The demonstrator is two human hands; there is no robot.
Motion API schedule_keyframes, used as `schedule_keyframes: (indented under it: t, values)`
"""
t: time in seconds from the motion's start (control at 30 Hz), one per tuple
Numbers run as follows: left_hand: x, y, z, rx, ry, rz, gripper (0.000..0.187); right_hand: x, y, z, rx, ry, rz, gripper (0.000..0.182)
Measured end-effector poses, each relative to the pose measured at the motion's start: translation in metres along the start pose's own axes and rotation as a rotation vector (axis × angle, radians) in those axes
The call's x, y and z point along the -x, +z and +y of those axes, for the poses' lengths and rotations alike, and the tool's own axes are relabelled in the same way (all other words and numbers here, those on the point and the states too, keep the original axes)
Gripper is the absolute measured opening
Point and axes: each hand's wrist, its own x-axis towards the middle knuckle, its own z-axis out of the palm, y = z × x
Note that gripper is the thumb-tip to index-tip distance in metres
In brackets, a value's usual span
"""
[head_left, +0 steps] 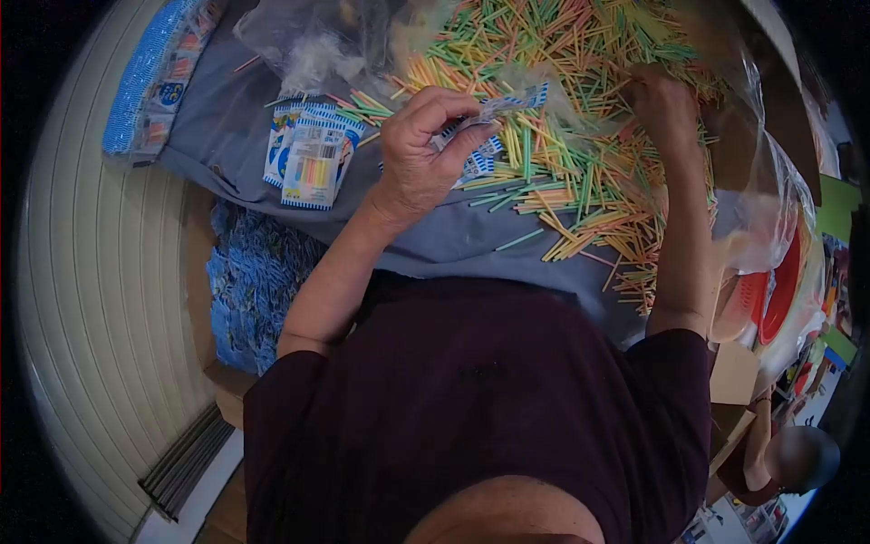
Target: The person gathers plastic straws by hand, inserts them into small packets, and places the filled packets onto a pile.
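Pinching a packet (521,101), left hand (424,143) raised, right hand (662,102) outstretched over sticks (580,172).

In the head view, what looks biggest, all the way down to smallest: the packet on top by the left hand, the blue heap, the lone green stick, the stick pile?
1. Stick pile
2. Blue heap
3. Packet
4. Green stick

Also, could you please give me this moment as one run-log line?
left hand: pinching a packet | right hand: at the coloured sticks | beside left hand: printed packets | underneath: grey cloth
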Motion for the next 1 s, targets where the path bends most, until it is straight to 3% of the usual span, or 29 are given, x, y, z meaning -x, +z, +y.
schedule_keyframes:
  t: [0.03,0.07,0.13,0.27,0.37,0.43,0.47,0.53,0.77,1.0]
  values:
    - [0.000,0.000,0.003,-0.058,0.017,-0.014,0.019,0.002,-0.004,-0.004,-0.196,0.072,0.084,0.018]
    - [-0.001,0.000,0.005,-0.055,0.019,-0.016,0.019,0.002,-0.004,-0.005,-0.193,0.074,0.086,0.018]
    - [-0.003,0.000,0.007,-0.169,0.106,-0.052,0.018,0.003,-0.006,-0.006,-0.332,0.075,0.285,0.013]
    - [-0.003,0.004,0.003,-0.179,0.023,-0.068,0.015,0.005,-0.006,-0.009,-0.428,0.043,0.344,0.012]
    - [-0.003,0.005,-0.003,-0.209,0.007,-0.127,0.012,0.009,-0.006,-0.009,-0.610,0.144,0.339,0.010]
    - [-0.004,0.007,0.000,-0.042,-0.103,-0.097,0.010,0.010,-0.011,-0.008,-1.174,0.256,0.101,0.006]
    - [-0.003,0.008,-0.002,-0.045,-0.106,-0.097,0.010,0.011,-0.013,-0.011,-1.178,0.257,0.099,0.006]
    - [-0.003,0.010,-0.008,0.162,-0.265,-0.031,0.010,0.014,-0.029,-0.035,-1.472,0.156,0.155,0.004]
    - [-0.008,0.018,-0.010,0.072,-0.196,-0.014,0.014,0.005,-0.061,-0.102,-1.611,-0.006,0.164,0.005]
    - [-0.006,0.012,-0.011,0.140,-0.251,0.027,0.017,-0.001,-0.066,-0.110,-1.376,-0.100,0.196,0.010]
